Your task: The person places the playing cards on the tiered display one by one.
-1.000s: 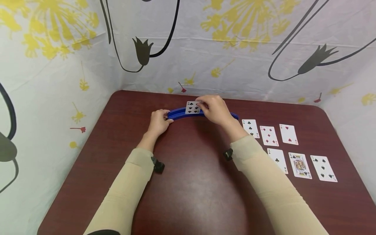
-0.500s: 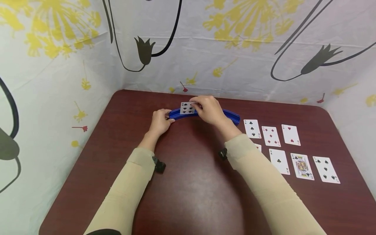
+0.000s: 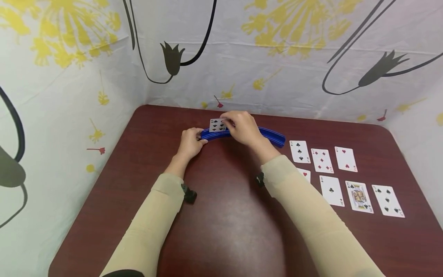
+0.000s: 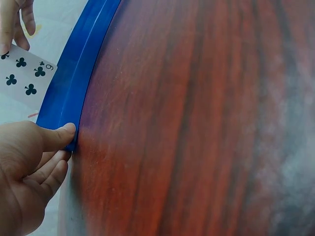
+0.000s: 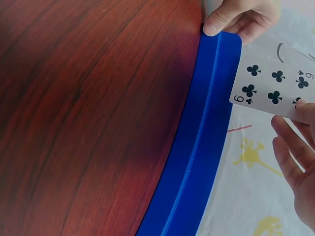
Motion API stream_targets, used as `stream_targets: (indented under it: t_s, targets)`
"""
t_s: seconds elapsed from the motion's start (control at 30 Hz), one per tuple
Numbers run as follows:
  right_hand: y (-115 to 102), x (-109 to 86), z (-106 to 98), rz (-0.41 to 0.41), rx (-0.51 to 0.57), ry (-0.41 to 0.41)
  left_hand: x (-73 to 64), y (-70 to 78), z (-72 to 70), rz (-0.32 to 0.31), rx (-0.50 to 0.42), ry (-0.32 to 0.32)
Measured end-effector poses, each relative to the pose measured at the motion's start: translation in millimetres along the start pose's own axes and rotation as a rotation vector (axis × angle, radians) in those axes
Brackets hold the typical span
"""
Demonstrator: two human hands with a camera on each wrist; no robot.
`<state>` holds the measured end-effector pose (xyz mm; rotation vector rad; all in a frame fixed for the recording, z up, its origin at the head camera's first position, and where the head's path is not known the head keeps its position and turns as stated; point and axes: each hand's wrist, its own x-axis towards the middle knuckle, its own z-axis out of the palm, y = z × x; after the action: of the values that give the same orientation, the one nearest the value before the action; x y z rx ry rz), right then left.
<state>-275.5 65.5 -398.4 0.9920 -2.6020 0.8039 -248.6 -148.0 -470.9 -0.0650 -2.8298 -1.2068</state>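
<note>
A blue curved card holder [image 3: 273, 136] lies near the far edge of the table. My left hand [image 3: 190, 143] grips its left end, thumb [image 4: 66, 132] on the front face and fingers behind. My right hand [image 3: 243, 127] pinches a six of clubs [image 3: 216, 125] by its right side, holding it upright with its face toward me. In the right wrist view, the card [image 5: 273, 81] meets the holder's back edge near the left end; whether it sits in the slot I cannot tell. The right hand hides the holder's middle in the head view.
Face-up cards lie on the table at right: a three of clubs [image 3: 300, 152], a five of diamonds [image 3: 322, 161], a two of hearts [image 3: 345, 159], an ace of clubs [image 3: 331, 190], a king [image 3: 359, 196] and a five of spades [image 3: 388, 200]. My right sleeve partly covers a heart card [image 3: 305, 174].
My right hand has carried the six of clubs leftward along the holder, toward my left hand. More of the holder's right end shows. The left hand keeps its grip.
</note>
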Motion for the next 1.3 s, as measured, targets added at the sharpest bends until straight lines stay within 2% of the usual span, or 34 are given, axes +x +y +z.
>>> stream_targets:
  t_s: [0.43,0.83,0.97,1.1,1.3]
  targets:
    - [-4.3,6.1,3.6,-0.001,0.02,0.028,-2.2,3.5,-2.1,0.009,0.013,-0.014]
    - [-6.2,5.5,7.8,0.013,0.017,-0.016,-4.3,5.4,2.1,0.021,0.011,-0.024]
    - [-6.1,5.3,8.9,0.02,-0.023,-0.055,-4.3,6.5,2.5,0.026,0.011,-0.021]
    - [-4.5,4.9,11.1,0.034,-0.079,-0.131,-3.3,6.5,3.1,0.031,0.006,-0.019]
    - [-4.2,1.8,10.4,0.06,-0.076,-0.207,-1.8,5.4,3.4,0.038,0.009,-0.016]
